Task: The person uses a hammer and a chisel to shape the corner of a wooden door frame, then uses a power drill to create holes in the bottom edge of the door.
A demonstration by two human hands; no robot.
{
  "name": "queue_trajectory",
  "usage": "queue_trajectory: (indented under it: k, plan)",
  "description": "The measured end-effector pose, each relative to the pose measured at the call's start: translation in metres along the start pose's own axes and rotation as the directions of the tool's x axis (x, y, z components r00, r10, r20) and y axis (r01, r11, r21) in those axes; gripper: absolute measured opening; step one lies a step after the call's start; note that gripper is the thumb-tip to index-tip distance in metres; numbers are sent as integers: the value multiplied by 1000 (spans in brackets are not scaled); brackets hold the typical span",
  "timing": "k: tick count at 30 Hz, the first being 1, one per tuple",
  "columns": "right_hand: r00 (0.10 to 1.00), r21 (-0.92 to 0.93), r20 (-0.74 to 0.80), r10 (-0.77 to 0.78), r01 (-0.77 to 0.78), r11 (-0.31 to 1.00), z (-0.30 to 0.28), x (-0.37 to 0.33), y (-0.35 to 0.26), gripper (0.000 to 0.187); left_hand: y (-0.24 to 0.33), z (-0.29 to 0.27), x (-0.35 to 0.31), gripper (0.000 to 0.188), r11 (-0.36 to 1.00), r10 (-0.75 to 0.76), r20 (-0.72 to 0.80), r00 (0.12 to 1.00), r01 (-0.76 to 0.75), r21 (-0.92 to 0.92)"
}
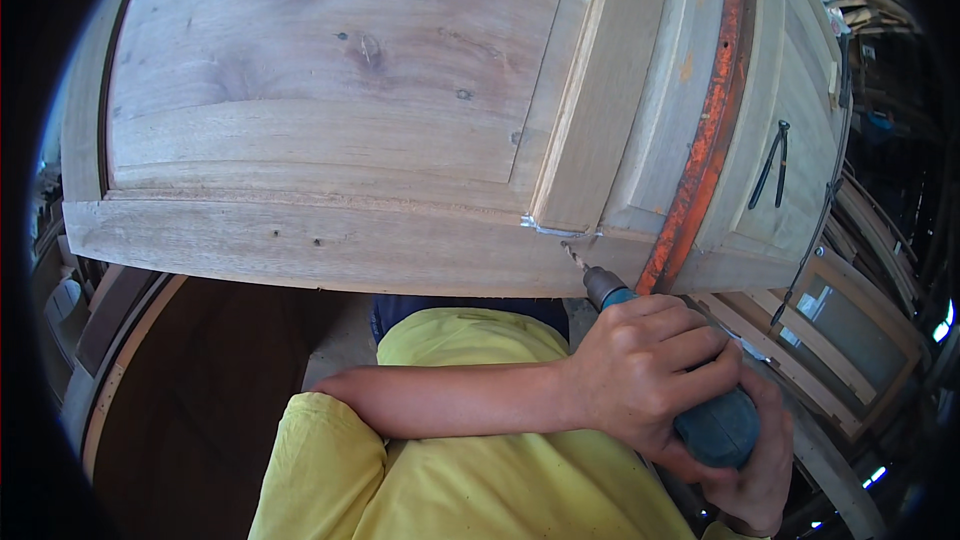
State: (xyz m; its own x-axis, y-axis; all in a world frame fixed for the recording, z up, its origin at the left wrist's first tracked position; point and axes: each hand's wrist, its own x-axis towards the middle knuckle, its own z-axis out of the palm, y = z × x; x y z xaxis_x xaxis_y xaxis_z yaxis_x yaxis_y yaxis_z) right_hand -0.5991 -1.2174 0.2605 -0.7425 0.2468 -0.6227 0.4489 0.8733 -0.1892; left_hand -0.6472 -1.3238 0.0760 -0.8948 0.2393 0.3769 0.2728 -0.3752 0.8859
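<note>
My left hand (650,365) reaches across from the left and is closed over the top of a teal and dark power drill (722,428). Below it, my right hand (768,465) wraps around the drill's rear and handle, partly hidden. The drill's bit (574,257) points up and to the left, its tip at a small dark hole in the bottom rail of a pale wooden panelled door (420,240). Just above that spot, an upright wooden piece (610,90) ends in a joint with whitish edges. I cannot tell whether the bit is turning.
A worn orange metal bar (705,130) crosses the door to the right of the drill. Beyond it lies a dark, thin, two-legged object (770,165). A black cord (822,225) hangs along the right edge. Framed wooden pieces (850,340) stand at right; a curved-edged brown panel (200,370) is at lower left.
</note>
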Motion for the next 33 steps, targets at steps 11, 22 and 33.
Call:
queue_trajectory:
  k: [11, 22, 33]
  plan:
    - [997, 72, 82, 10, -16, 997, 2, 14, -2, 85, -14, -6, -6, 75, 1000, -2, -53, 999, 2, -13]
    - [961, -3, 150, -232, 235, 972, 8, 35, 18, 89, -33, -7, -12, 87, 994, 93, -109, 990, -86, 67]
    - [946, -98, 194, -258, 281, 955, 30, 75, 26, 78, -62, -14, -30, 77, 987, 92, -107, 990, -76, 141]
